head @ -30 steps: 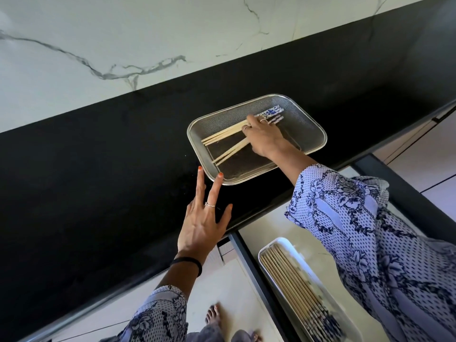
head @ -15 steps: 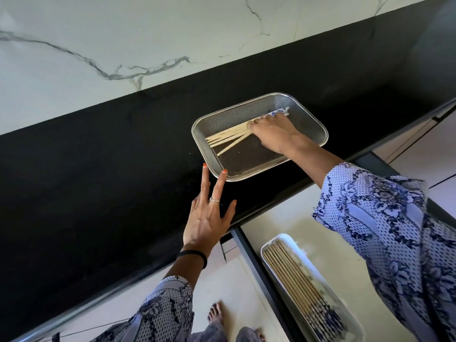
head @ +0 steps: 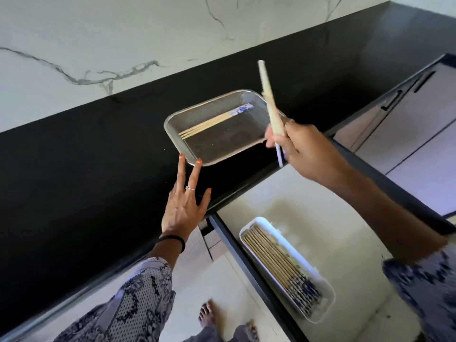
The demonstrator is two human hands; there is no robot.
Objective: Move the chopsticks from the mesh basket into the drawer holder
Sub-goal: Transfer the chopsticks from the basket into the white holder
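Observation:
A rectangular mesh basket (head: 249, 149) sits on the black counter, with a few wooden chopsticks (head: 212, 123) with blue-patterned ends lying in its far part. My right hand (head: 299, 150) grips a bundle of chopsticks (head: 269, 102) lifted above the basket's right edge, tips pointing up and away. My left hand (head: 185, 201) rests flat on the counter, two fingertips touching the basket's near left corner. A white holder (head: 320, 277) in the open drawer below is filled with several chopsticks laid lengthwise.
The black counter (head: 86, 169) runs diagonally under a white marbled wall (head: 98, 45). The open drawer (head: 320, 206) has a pale floor and a dark front rail. Pale cabinet fronts (head: 419, 124) stand at the right. Bare feet show below.
My right hand has closed on a bundle of chopsticks and lifted it up and right out of the basket. A few chopsticks stay in the basket. My left hand has kept its place.

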